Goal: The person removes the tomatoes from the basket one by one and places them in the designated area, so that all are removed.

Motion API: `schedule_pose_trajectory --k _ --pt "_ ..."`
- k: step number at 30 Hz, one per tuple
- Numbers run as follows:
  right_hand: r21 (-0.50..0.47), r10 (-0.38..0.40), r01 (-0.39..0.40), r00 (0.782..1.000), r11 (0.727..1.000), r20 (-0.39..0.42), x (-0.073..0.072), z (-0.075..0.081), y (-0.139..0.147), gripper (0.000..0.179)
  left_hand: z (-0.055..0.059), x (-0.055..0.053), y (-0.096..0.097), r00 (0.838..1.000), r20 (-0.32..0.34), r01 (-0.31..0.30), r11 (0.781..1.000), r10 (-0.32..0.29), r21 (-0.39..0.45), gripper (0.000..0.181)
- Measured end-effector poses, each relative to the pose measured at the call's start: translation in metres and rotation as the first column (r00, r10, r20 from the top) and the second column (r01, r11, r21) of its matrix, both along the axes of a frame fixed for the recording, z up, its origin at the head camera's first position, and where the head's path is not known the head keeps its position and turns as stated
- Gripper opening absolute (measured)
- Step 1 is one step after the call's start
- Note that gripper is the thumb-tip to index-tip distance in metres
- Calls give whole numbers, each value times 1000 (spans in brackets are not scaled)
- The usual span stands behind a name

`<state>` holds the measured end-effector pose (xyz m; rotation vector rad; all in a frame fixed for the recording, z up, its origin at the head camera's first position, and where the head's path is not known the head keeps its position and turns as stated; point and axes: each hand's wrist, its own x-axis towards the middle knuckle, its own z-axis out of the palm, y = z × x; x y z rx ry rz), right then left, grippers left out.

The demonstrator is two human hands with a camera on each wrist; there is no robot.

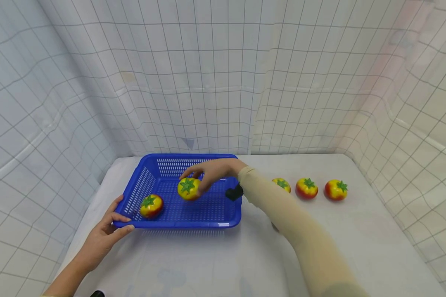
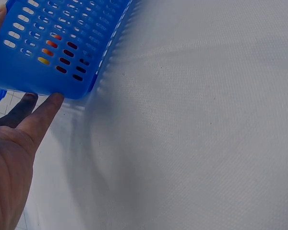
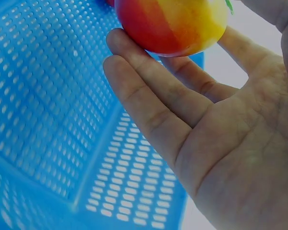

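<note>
A blue plastic basket (image 1: 186, 225) with slotted walls sits on the white-covered table in the head view. My left hand (image 1: 100, 235) grips its near left corner, with the thumb along the front rim. Inside, close to that corner, lies a yellow-and-red toy tomato (image 1: 151, 207) with green leaves. Over the basket's middle, my right hand (image 1: 216, 170) holds another toy tomato (image 1: 187, 189) between thumb and fingers. The right wrist view shows the red and yellow underside of this held tomato (image 3: 175, 24) against the fingers, above the basket's perforated floor (image 3: 53, 96).
To the right of the basket, several more toy tomatoes stand in a row: one (image 1: 282, 184) partly hidden by my right sleeve (image 1: 282, 210), then a middle one (image 1: 307, 189) and a far right one (image 1: 336, 190). White grid-patterned sheets (image 1: 223, 82) enclose the table's back and sides.
</note>
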<state>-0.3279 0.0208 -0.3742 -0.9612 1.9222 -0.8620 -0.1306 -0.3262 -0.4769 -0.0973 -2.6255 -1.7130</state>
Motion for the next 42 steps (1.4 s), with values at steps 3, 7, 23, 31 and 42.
schedule_pose_trajectory --k 3,7,23,31,42 --pt "-7 -4 3 1000 1000 -27 -2 4 14 64 1 0 1 1000 1 5 1000 -5 14 32" --pt "-4 -11 10 998 1000 -70 -5 9 33 65 1 -1 1 1000 10 3 1000 -3 11 33" --pt "-17 -83 82 995 996 -48 1 32 111 73 1 1 1 999 32 -15 1000 16 -24 36" --pt "41 -127 134 983 990 -129 8 36 147 71 2 1 1 999 41 -21 999 22 -35 37" --pt "87 -240 255 959 963 -149 20 29 196 71 4 2 2 999 33 -27 999 28 -45 36"
